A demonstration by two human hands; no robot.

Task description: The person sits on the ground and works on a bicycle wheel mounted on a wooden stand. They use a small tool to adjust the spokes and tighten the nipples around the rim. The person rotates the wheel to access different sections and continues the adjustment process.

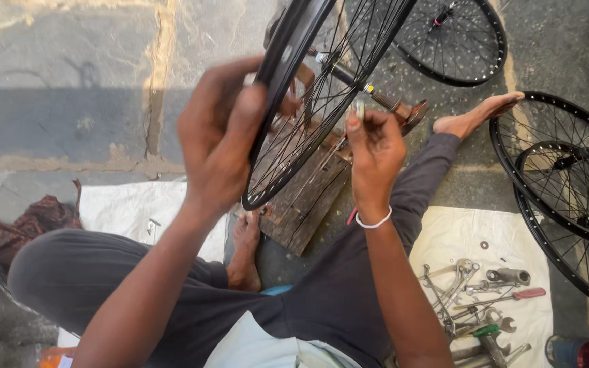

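Fingers, left hand [219, 136]: closed around wheel rim [277, 75].
Fingers, right hand [375, 146]: pinching small metal tool [360, 109].
Spanners [465, 293]: at 4 o'clock.

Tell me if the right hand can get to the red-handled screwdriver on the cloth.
Probably yes: the right hand is up at the wheel, pinching a small part, but the red-handled screwdriver lies uncovered on the white cloth beside that arm.

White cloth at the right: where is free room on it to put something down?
The white cloth is bare along its upper strip, between the right forearm and the black wheels. Lower down it is crowded with wrenches and a red-handled screwdriver.
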